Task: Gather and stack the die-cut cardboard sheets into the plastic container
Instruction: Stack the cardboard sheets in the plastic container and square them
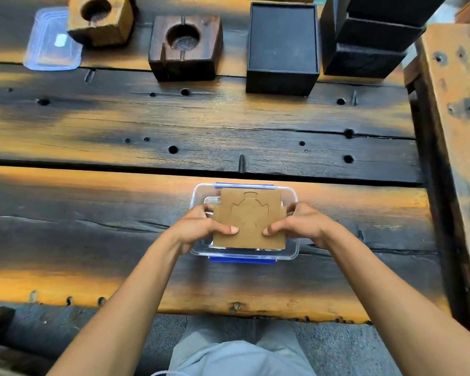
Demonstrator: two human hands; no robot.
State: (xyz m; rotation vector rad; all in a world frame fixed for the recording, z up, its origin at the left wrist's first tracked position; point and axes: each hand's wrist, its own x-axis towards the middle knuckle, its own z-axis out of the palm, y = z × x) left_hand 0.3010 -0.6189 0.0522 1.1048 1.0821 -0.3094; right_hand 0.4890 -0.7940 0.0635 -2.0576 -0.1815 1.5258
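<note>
A brown die-cut cardboard sheet (249, 217) with a cut outline in its middle is held flat just above a clear plastic container (292, 249) with blue latches. The container stands on the near plank of the wooden table. My left hand (201, 226) grips the sheet's left edge, thumb on top. Holding the right edge the same way is my right hand (300, 223). The sheet covers most of the container's inside, so what lies under it is hidden.
A clear plastic lid (50, 43) lies at the far left of the table. Two wooden blocks with round holes (101, 19) (185, 47) and black boxes (282, 47) (375, 36) stand along the back. A wooden beam (456, 118) borders the right side.
</note>
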